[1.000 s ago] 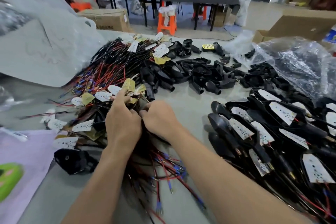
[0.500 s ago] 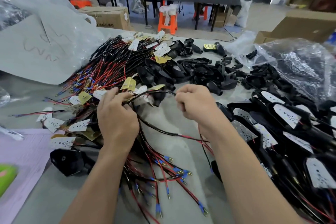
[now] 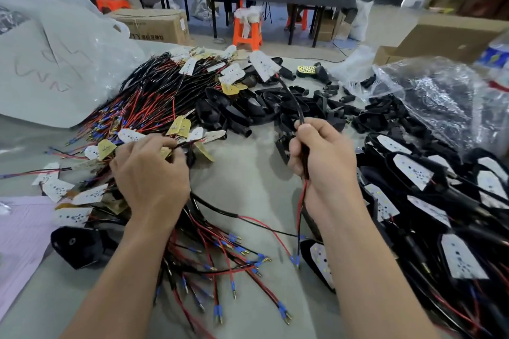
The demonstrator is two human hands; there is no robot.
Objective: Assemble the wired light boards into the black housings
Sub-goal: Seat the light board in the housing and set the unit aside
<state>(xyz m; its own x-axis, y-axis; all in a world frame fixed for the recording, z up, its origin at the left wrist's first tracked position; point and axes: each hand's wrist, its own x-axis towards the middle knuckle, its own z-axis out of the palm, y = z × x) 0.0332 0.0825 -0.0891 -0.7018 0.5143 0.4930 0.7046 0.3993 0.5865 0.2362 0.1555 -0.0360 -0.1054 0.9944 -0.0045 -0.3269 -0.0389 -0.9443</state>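
Note:
My right hand (image 3: 322, 162) grips the black cable of one wired light board (image 3: 264, 64), whose white board hangs in the air above the pile. Its red and black leads trail down below my fist. My left hand (image 3: 150, 173) rests on the heap of wired light boards (image 3: 143, 102), fingers curled round thin wires there. Empty black housings (image 3: 242, 110) lie in a loose pile at the centre back. Housings with boards fitted (image 3: 413, 173) are stacked at the right.
A single black housing (image 3: 80, 248) lies by my left forearm. Clear plastic bags sit at the left (image 3: 55, 49) and right (image 3: 440, 96). A pink sheet (image 3: 19, 231) covers the near left corner. Cardboard boxes (image 3: 154, 25), an orange stool and people at tables stand behind.
My right hand has pulled one wired board free of the heap and lifted it up and to the right. My left hand has stayed on the heap.

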